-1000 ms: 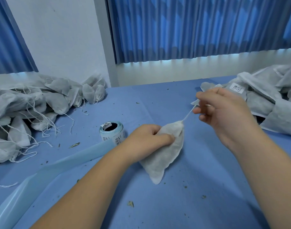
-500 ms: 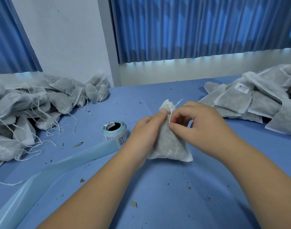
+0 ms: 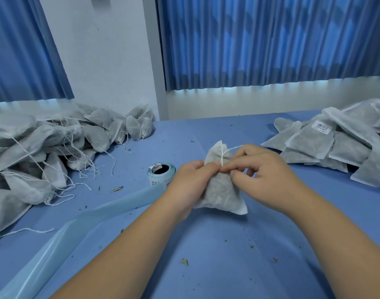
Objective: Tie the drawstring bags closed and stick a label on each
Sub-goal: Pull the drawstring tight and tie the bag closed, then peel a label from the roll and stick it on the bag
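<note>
One drawstring bag [image 3: 221, 190] is the whole story right now. It stands upright on its bottom seam in the middle of the blue table [image 3: 228, 266], just in front of the person.

The left hand [image 3: 191, 180] is wrapped round the bag's left side just under the neck, with its fingers curled on the fabric. That's probably to keep the bag upright and the gathered neck bunched, so the string has something to bite on. The right hand [image 3: 264, 171] has thumb and forefinger pinching the white drawstring [image 3: 222, 157] right at the neck, and its other fingers are loosely curled. A free end of string sticks out up and to the right. It reads like mid-knot, but whether a loop is made yet is too small to tell.

Just left of the hands a label roll [image 3: 161, 172] stands on end within easy reach. Its pale blue backing strip [image 3: 98, 214] runs off toward the near left corner and is likely spent liner. There's print on the roll's side, but it's unreadable.

Further out, the left pile [image 3: 44, 143] is bags with loose strings dangling everywhere, so presumably that's the to-do heap. The right stack [image 3: 346, 152] lies flatter. One bag there carries a white label [image 3: 322, 126] with a barcode and a line of characters under it, too blurry to read. No brand shows anywhere. Dry leaf crumbs [image 3: 184, 261] dot the cloth, so the filling likely sheds.
</note>
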The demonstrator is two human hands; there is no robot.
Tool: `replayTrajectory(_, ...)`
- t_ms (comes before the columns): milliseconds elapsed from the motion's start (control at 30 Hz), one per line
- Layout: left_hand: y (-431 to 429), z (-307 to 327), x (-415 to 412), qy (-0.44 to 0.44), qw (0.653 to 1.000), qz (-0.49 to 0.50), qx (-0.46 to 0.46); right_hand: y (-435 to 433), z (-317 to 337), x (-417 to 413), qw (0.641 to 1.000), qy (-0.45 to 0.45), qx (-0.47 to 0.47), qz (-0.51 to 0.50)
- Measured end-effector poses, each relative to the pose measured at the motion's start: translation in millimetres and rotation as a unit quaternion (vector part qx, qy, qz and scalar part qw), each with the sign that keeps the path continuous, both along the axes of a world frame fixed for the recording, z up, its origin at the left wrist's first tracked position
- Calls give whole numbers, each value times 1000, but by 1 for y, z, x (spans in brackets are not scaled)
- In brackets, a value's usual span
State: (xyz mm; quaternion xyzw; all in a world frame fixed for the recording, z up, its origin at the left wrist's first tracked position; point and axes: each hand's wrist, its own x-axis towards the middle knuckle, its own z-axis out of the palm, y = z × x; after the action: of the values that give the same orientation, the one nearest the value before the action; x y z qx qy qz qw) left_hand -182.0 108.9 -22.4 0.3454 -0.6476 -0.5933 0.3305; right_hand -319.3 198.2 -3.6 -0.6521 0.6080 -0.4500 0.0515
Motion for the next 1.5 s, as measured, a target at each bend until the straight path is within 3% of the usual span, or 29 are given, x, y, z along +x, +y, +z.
replayTrajectory(133, 5, 3, 29, -18, 999, 43, -22, 0, 0, 19, 992, -104, -10, 72)
replayTrajectory(233, 6, 0, 60, -48, 988, 138, -57, -5, -6, 33, 986, -144, -11, 81)
replayTrajectory(500, -3, -12, 133, -175, 911, 336, -166, -44, -23, 52, 985, -83, 149, -11)
replayTrajectory(667, -7, -26, 141, -204, 904, 325, -190, -67, -15, 80, 989, -67, 129, -13)
replayTrajectory(800, -7, -30, 145, -173, 918, 307, -183, -76, -32, 97, 992, -74, 99, 23)
replayTrajectory(900, -1, -31, 145, -160, 924, 283, -202, -75, -44, 97, 992, -9, 118, 50)
replayTrajectory(1100, 10, -26, 146, -161, 932, 232, -227, -75, -45, 87, 991, -31, 122, 46)
replayTrajectory(1500, 8, -28, 147, -186, 919, 249, -241, -79, -47, 87, 995, -8, 91, 32)
